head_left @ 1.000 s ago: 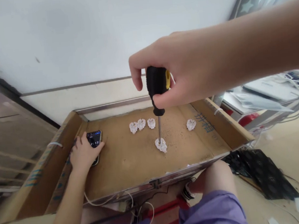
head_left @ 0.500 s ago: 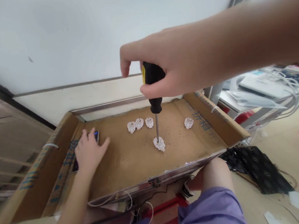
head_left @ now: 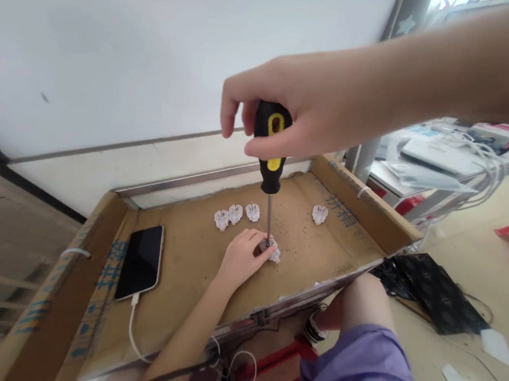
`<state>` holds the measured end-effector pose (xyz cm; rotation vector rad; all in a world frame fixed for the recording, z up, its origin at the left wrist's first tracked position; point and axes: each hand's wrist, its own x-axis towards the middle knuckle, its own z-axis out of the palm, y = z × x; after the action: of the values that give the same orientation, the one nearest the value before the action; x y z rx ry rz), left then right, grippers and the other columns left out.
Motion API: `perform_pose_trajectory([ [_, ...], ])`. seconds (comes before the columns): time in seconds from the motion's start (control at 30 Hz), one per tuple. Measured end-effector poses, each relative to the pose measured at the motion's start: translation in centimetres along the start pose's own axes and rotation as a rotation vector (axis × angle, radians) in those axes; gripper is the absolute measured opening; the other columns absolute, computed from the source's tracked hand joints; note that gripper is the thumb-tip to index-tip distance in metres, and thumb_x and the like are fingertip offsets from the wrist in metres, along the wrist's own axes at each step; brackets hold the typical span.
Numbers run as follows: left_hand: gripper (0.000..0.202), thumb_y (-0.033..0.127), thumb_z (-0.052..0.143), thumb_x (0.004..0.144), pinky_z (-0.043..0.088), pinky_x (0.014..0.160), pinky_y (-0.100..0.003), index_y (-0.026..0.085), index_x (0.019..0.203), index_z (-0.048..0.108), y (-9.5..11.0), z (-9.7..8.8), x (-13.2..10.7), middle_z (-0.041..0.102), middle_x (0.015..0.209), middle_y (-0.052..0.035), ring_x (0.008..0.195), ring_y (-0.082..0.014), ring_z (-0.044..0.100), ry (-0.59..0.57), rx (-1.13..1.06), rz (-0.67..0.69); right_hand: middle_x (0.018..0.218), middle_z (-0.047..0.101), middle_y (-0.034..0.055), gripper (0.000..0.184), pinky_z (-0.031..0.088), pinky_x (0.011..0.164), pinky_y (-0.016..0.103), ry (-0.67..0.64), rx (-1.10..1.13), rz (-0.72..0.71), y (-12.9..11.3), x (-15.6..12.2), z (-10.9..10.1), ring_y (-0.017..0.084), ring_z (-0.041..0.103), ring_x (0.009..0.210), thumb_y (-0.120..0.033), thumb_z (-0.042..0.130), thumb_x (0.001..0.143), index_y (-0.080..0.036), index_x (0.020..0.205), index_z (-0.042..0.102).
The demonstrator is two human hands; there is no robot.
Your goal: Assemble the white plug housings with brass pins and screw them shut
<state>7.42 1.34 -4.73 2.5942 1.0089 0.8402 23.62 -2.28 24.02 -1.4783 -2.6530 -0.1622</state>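
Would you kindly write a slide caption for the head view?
Right hand holding a screwdriver to a pale plug piece that the left hand grips.

So yeah, I counted five whitish plug pieces (head_left: 235, 213): three around mid-frame, one right of center, one just below center. Also got one screwdriver (head_left: 270, 180), two hands (head_left: 242, 257), one phone (head_left: 140, 262) left of center, one cardboard tray (head_left: 185, 270) and two white ties (head_left: 75, 251).

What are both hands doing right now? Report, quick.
Left hand: closed, fingers and thumb on the small plug piece.
Right hand: closed, holding the screwdriver by its handle.
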Motion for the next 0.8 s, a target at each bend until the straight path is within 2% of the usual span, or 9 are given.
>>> perform_pose_trajectory([
  [0.07, 0.018, 0.035, 0.055, 0.087, 0.045, 0.075, -0.03, 0.019, 0.084, 0.06, 0.1, -0.1, -0.1, 0.064, 0.085, -0.0024, 0.08, -0.0177, 0.057, 0.014, 0.004, 0.021, 0.092, 0.06, -0.0088, 0.035, 0.033, 0.044, 0.024, -0.04, -0.047, 0.024, 0.4, 0.5, 0.2, 0.009, 0.049, 0.049, -0.045, 0.054, 0.079, -0.043, 0.114, 0.045],
  [0.2, 0.017, 0.034, 0.059, 0.084, 0.046, 0.075, -0.031, 0.018, 0.088, 0.06, 0.2, -0.2, 0.0, 0.064, 0.085, -0.0032, 0.081, -0.0185, 0.058, 0.047, 0.019, 0.043, 0.075, 0.06, -0.0045, 0.049, 0.028, 0.044, 0.025, 0.014, -0.242, 0.046, 0.9, 0.6, 0.2, 0.01, 0.047, 0.045, -0.065, 0.049, 0.075, -0.036, 0.114, 0.045],
  [0.3, 0.02, 0.037, 0.062, 0.081, 0.046, 0.075, -0.031, 0.019, 0.088, 0.06, 0.1, -0.1, 0.0, 0.064, 0.087, -0.0037, 0.081, -0.0191, 0.058, 0.039, 0.003, 0.041, 0.084, 0.061, -0.0076, 0.038, 0.033, 0.047, 0.024, -0.059, -0.126, 0.101, 0.4, -0.1, -0.1, 0.011, 0.053, 0.055, -0.046, 0.06, 0.078, -0.039, 0.112, 0.044],
  [0.37, 0.02, 0.037, 0.062, 0.081, 0.046, 0.075, -0.032, 0.019, 0.087, 0.06, 0.1, 0.0, 0.0, 0.065, 0.087, -0.0039, 0.081, -0.0191, 0.059, 0.034, -0.016, 0.036, 0.089, 0.06, -0.0101, 0.044, 0.036, 0.052, 0.026, -0.094, -0.115, 0.148, -0.1, -0.5, -0.4, 0.013, 0.056, 0.064, -0.034, 0.067, 0.072, -0.04, 0.109, 0.045],
  [0.53, 0.013, 0.031, 0.058, 0.083, 0.047, 0.076, -0.032, 0.019, 0.085, 0.06, 0.0, 0.3, -0.2, 0.066, 0.086, -0.0038, 0.081, -0.0186, 0.06, 0.05, -0.035, 0.009, 0.088, 0.059, -0.0093, 0.01, 0.038, 0.059, 0.03, -0.032, -0.141, 0.064, -0.2, -0.8, -0.4, 0.012, 0.052, 0.061, -0.04, 0.061, 0.079, -0.038, 0.089, 0.059],
  [0.6, 0.012, 0.03, 0.057, 0.083, 0.047, 0.076, -0.032, 0.019, 0.086, 0.06, 0.0, 0.3, -0.2, 0.066, 0.087, -0.0037, 0.081, -0.0186, 0.06, 0.05, -0.033, -0.004, 0.095, 0.057, -0.0107, 0.029, 0.039, 0.055, 0.029, -0.068, -0.073, 0.055, 0.1, -0.9, -0.3, 0.009, 0.05, 0.054, -0.034, 0.061, 0.076, -0.047, 0.101, 0.054],
  [0.67, 0.013, 0.031, 0.057, 0.083, 0.047, 0.075, -0.032, 0.019, 0.087, 0.06, 0.0, 0.3, -0.1, 0.066, 0.087, -0.0039, 0.081, -0.0188, 0.06, 0.046, -0.033, -0.008, 0.099, 0.055, -0.0102, 0.04, 0.038, 0.052, 0.029, -0.081, -0.081, 0.055, 0.3, -0.9, -0.2, 0.01, 0.049, 0.053, -0.041, 0.064, 0.072, -0.051, 0.108, 0.048],
  [0.73, 0.014, 0.032, 0.057, 0.084, 0.047, 0.076, -0.032, 0.019, 0.087, 0.06, 0.1, 0.3, -0.1, 0.066, 0.087, -0.0041, 0.082, -0.0189, 0.06, 0.043, -0.034, -0.008, 0.093, 0.057, -0.0086, 0.028, 0.036, 0.052, 0.028, -0.033, -0.118, 0.034, 0.2, -0.9, -0.1, 0.012, 0.05, 0.058, -0.044, 0.063, 0.074, -0.044, 0.101, 0.055],
  [0.8, 0.015, 0.032, 0.057, 0.083, 0.047, 0.076, -0.032, 0.018, 0.089, 0.06, 0.1, 0.2, -0.1, 0.065, 0.086, -0.0042, 0.082, -0.019, 0.06, 0.037, -0.035, -0.011, 0.086, 0.058, -0.008, 0.015, 0.037, 0.057, 0.027, -0.002, -0.092, -0.004, 0.1, -0.9, 0.0, 0.011, 0.051, 0.061, -0.034, 0.062, 0.076, -0.038, 0.09, 0.061],
])
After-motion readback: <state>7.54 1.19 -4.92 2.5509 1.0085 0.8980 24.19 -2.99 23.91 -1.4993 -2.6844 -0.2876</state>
